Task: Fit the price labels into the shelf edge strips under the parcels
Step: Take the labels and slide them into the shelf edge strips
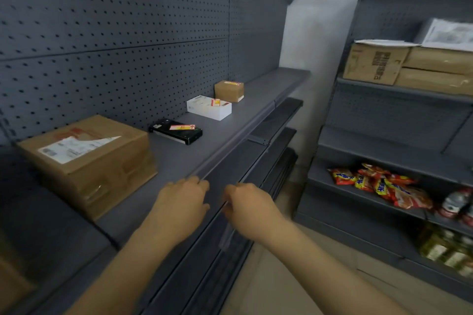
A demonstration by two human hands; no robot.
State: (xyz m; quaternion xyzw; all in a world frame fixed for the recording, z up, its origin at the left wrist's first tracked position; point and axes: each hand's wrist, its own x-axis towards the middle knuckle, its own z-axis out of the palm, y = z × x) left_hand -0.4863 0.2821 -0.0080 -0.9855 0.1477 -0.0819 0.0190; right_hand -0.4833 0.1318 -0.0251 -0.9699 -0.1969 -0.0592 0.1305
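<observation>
Both your hands sit at the shelf edge strip (230,146); left hand (183,202) curled on its lip, right hand (249,208) pinching just beside; held label not visible, cannot tell; strip runs away up-right past 4 parcels; big box (87,158) nearest left hand.

Grey shelf (179,158) against pegboard, carrying four parcels in a row: large carton (89,161); black box (176,131); white box (208,107); small carton (229,91), farthest along.
</observation>
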